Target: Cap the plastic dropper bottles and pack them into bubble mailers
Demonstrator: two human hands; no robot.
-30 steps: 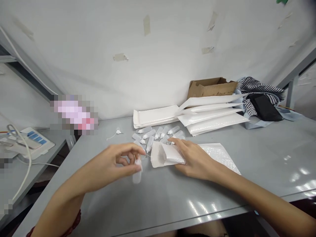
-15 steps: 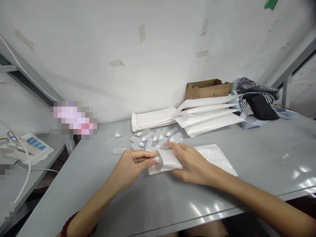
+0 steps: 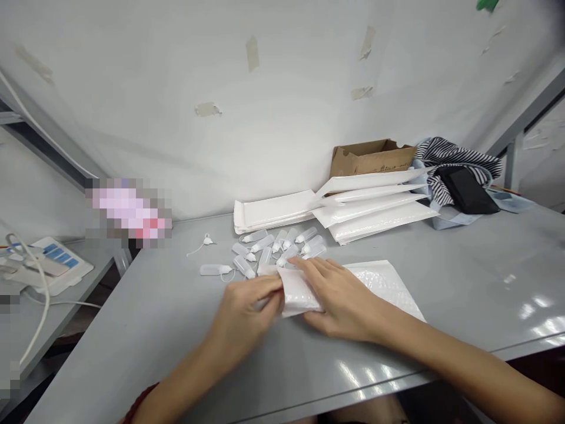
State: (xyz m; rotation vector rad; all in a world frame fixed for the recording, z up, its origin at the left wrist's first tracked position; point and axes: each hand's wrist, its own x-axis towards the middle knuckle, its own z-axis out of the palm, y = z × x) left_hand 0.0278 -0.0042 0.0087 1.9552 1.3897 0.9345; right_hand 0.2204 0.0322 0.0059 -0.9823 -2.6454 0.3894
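Note:
My right hand (image 3: 339, 294) grips a white bubble mailer (image 3: 298, 294) near its mouth, thumb on the near edge and fingers over the top. At the mailer's mouth, my left hand (image 3: 249, 306) is closed, its fingertips tucked in behind the edge. What those fingers hold, if anything, is hidden. White bubble wrap material (image 3: 384, 282) shows flat beyond my right hand; I cannot tell whether it is the same mailer. Small clear squeeze bottles (image 3: 265, 242) with white tips lie loosely in a group just behind the mailer. One bottle (image 3: 214, 270) lies apart, left of the others.
White mailers (image 3: 379, 215) are stacked at the back, with more (image 3: 278, 209) to their left. Behind them stands an open cardboard box (image 3: 371, 156). Striped cloth (image 3: 454, 154) and a black pouch (image 3: 468, 189) lie at right. A small white cap (image 3: 208, 240) rests on the grey table (image 3: 145, 330).
My left fingers have moved into the mailer's mouth; the small white thing seen between them before is now hidden. My right hand keeps its grip on the mailer, shifted slightly nearer.

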